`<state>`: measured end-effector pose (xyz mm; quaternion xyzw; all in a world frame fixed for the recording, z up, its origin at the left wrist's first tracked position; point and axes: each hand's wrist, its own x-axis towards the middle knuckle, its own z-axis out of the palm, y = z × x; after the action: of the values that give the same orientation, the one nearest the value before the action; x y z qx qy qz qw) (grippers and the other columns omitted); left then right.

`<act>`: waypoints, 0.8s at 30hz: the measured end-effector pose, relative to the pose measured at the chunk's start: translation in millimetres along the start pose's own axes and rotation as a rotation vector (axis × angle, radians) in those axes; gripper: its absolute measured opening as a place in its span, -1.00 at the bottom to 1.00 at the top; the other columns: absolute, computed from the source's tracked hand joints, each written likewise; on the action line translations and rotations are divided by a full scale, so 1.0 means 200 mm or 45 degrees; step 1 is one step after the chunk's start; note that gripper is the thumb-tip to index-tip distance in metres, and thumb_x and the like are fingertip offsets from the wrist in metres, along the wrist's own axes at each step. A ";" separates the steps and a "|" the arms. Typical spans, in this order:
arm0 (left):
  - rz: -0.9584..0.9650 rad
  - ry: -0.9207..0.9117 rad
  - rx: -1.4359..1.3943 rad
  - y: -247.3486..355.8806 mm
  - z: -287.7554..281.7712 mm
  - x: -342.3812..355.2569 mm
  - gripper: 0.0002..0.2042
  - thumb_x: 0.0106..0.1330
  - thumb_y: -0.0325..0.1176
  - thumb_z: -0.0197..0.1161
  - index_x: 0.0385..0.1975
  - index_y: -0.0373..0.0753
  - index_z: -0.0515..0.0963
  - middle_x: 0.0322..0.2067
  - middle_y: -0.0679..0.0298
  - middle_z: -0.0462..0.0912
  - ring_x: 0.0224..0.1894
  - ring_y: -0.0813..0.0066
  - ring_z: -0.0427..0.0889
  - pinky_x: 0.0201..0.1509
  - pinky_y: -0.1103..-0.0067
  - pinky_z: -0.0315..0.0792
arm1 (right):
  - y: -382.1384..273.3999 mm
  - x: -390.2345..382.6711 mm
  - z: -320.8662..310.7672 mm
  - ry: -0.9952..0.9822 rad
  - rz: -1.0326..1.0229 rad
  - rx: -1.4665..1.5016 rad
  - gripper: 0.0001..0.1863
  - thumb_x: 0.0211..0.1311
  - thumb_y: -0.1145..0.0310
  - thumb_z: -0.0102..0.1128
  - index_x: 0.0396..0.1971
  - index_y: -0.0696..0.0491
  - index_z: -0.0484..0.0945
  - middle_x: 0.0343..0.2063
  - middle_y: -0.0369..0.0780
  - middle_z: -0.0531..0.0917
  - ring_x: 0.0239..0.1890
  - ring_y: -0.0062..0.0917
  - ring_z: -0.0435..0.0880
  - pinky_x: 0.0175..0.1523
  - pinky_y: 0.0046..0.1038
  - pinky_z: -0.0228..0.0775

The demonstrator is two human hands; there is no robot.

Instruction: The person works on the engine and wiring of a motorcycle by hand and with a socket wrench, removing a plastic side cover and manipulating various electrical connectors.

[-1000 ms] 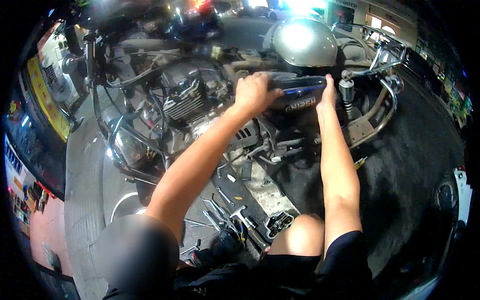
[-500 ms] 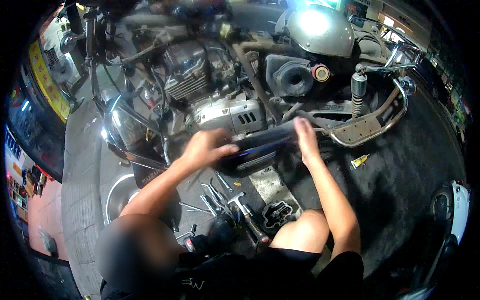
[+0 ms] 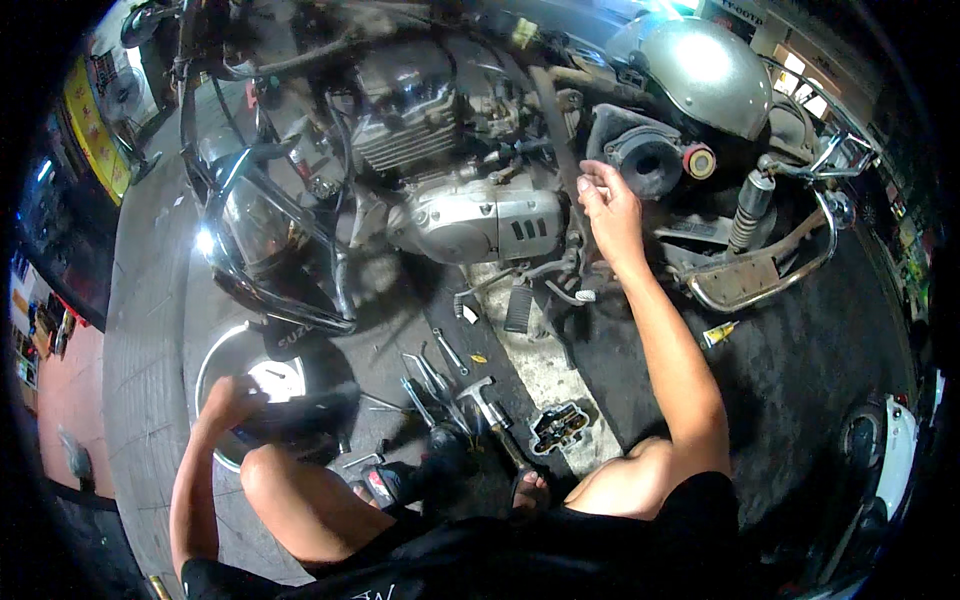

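Observation:
A dark panel (image 3: 310, 407), blurred by motion, is gripped at its left end by my left hand (image 3: 232, 402). It lies low over a round metal basin (image 3: 205, 385) at the lower left and partly hides it. My right hand (image 3: 610, 208) is raised in front of the motorcycle's frame, just left of the round black air intake (image 3: 652, 170). Its fingers are loosely bent and apart, with nothing seen between them. Left of that hand is the silver engine cover (image 3: 480, 222), with the finned cylinder (image 3: 405, 145) above it.
On the ground are a hammer (image 3: 487, 405), a wrench (image 3: 449, 352), pliers (image 3: 432, 378), an opened metal part (image 3: 560, 428) and a yellow tube (image 3: 718, 333). A chrome crash bar (image 3: 285, 305) juts out at left, a footboard (image 3: 755, 283) at right. A silver helmet-like dome (image 3: 705, 75) stands behind.
The dark panel, held in both hands before the engine, has moved down and left with my left hand. My right hand has let go and risen. The view has shifted a little.

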<state>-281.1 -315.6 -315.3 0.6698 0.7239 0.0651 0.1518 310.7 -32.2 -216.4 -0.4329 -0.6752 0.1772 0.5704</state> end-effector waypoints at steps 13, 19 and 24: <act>-1.082 1.034 -1.854 -1.51 1.04 -0.44 -0.69 0.42 -0.10 0.18 -0.30 -0.28 0.57 -0.39 0.30 0.54 -0.35 0.38 0.54 -0.26 0.38 0.48 | -0.17 0.20 0.13 0.290 -0.312 -0.785 -0.55 0.22 0.15 0.39 -0.02 0.12 0.57 -0.43 -0.17 0.70 -0.43 -0.30 0.69 -0.25 -0.29 0.52; -1.149 0.788 -2.150 -1.49 1.29 -0.41 -0.72 0.47 -0.16 0.15 -0.40 -0.22 0.53 -0.49 0.32 0.50 -0.49 0.43 0.51 -0.41 0.45 0.43 | -0.13 0.20 0.11 0.317 -0.189 -0.700 -0.67 0.34 0.28 0.28 0.00 0.12 0.56 -0.45 -0.13 0.74 -0.44 -0.41 0.75 -0.29 -0.37 0.55; -0.992 0.668 -1.830 -1.58 1.26 -0.43 -0.79 0.44 -0.24 0.14 -0.35 -0.24 0.56 -0.45 0.30 0.56 -0.48 0.41 0.53 -0.39 0.42 0.46 | -0.14 0.24 0.15 0.389 -0.085 -0.448 -0.80 0.42 0.42 0.12 -0.04 0.12 0.54 -0.57 -0.19 0.70 -0.59 -0.57 0.69 -0.46 -0.48 0.50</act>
<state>-499.5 -457.0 -635.5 0.0779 0.6970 0.6041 0.3784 274.4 -2.4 -174.4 -0.5249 -0.6154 -0.0297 0.5873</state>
